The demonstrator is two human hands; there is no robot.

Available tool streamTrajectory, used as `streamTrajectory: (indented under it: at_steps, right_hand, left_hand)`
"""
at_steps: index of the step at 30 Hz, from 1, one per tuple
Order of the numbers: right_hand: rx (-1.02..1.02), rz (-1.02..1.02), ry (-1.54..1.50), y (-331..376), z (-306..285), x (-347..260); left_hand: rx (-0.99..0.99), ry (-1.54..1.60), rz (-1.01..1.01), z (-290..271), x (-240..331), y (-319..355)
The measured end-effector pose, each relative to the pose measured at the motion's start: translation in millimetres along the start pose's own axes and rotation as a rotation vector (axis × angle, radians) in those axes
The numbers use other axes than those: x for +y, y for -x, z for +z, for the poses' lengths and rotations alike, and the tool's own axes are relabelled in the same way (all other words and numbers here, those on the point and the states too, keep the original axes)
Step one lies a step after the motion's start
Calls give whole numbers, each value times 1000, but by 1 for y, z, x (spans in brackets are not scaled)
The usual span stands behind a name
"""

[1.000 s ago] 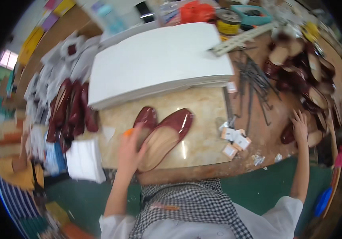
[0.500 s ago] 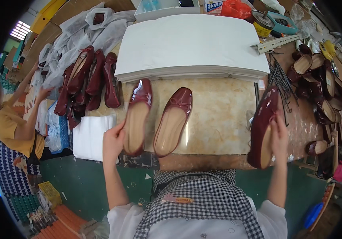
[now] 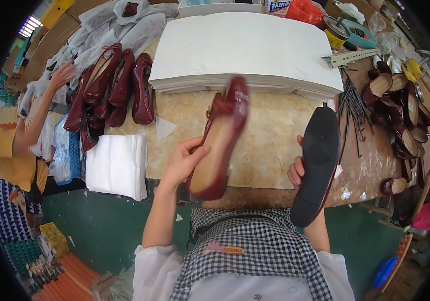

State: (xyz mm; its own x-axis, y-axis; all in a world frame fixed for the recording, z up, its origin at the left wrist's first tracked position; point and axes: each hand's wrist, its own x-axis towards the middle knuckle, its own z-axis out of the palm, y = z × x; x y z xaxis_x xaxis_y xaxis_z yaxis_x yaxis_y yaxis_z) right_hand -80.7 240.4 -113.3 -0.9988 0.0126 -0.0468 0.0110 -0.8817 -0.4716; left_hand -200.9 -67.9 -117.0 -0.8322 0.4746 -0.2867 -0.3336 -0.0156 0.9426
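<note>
My left hand [image 3: 185, 159] grips a dark red flat shoe [image 3: 220, 138] by its heel end, with the tan insole facing up and the toe pointing away over the marble-patterned table top [image 3: 270, 135]. A second shoe [image 3: 316, 163] is in my right hand [image 3: 295, 173], turned so its black sole faces up. Both shoes are lifted off the table, near its front edge.
A thick stack of white sheets [image 3: 245, 47] lies behind the shoes. More red shoes [image 3: 114, 85] lie at the left, another pile [image 3: 400, 115] at the right. White folded cloth [image 3: 117, 165] sits front left. Another person's hand [image 3: 62, 75] reaches in at the far left. Metal rods [image 3: 353, 108] lie right.
Both shoes have been picked up from the table. The right one has been flipped sole up, and the left one raised and tilted.
</note>
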Motion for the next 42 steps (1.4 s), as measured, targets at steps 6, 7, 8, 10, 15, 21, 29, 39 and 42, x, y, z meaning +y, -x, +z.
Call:
streamTrajectory:
  at_steps: [6, 7, 8, 10, 15, 21, 29, 39, 42]
  right_hand:
    - [40, -22, 8, 4, 9, -2]
    - [24, -11, 21, 5, 9, -4]
    - [9, 1, 35, 6, 8, -6]
    - [50, 42, 91, 8, 4, -8]
    - [40, 52, 76, 9, 15, -9]
    - [-29, 53, 12, 11, 21, -5]
    - [-492, 196, -394, -13, 26, -4]
    - [-373, 207, -95, -35, 1, -35]
    - [837, 90, 29, -29, -18, -34]
  left_hand:
    - [34, 786, 5, 52, -37, 11]
    - [52, 789, 23, 58, -36, 11]
    - [73, 774, 41, 62, -33, 11]
    - [102, 737, 72, 67, -29, 13]
    - [180, 647, 134, 73, -22, 18]
    - [266, 546, 176, 76, -17, 20]
    - [235, 224, 56, 49, 28, 21]
    - [255, -1288, 102, 86, 59, -30]
    - [394, -1363, 780, 93, 110, -110]
